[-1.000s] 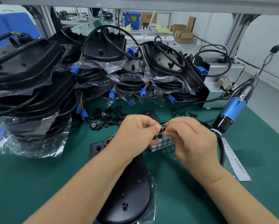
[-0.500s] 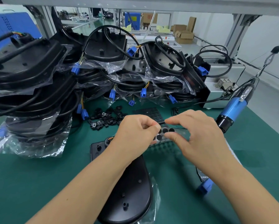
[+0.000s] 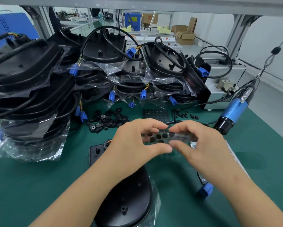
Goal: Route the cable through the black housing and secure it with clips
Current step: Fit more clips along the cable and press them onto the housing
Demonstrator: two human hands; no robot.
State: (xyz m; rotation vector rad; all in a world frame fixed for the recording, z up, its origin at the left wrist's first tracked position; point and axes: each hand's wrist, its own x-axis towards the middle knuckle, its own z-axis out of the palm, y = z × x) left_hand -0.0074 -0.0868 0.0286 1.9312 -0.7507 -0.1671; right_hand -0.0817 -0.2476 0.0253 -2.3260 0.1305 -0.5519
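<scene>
A black housing [image 3: 129, 199] lies on the green mat under my left forearm, on a clear bag. Its cable runs out of sight behind my right arm and ends in a blue connector [image 3: 205, 190] lying on the mat. My left hand [image 3: 137, 141] and my right hand [image 3: 201, 145] meet above the housing and together pinch a clear sheet of round black pads [image 3: 160, 136], each holding one end. A heap of small black clips [image 3: 107, 121] lies on the mat behind my left hand.
Stacks of bagged black housings with cables [image 3: 30, 89] fill the left and back. A blue electric screwdriver [image 3: 232, 112] hangs at the right. Loose black screws [image 3: 185, 114] and a black pad sheet [image 3: 155, 113] lie behind my hands. A grey machine [image 3: 222, 89] stands at the back right.
The sheet of pads has risen a little off the mat. My right hand moved back towards my left and took hold of the sheet's right end.
</scene>
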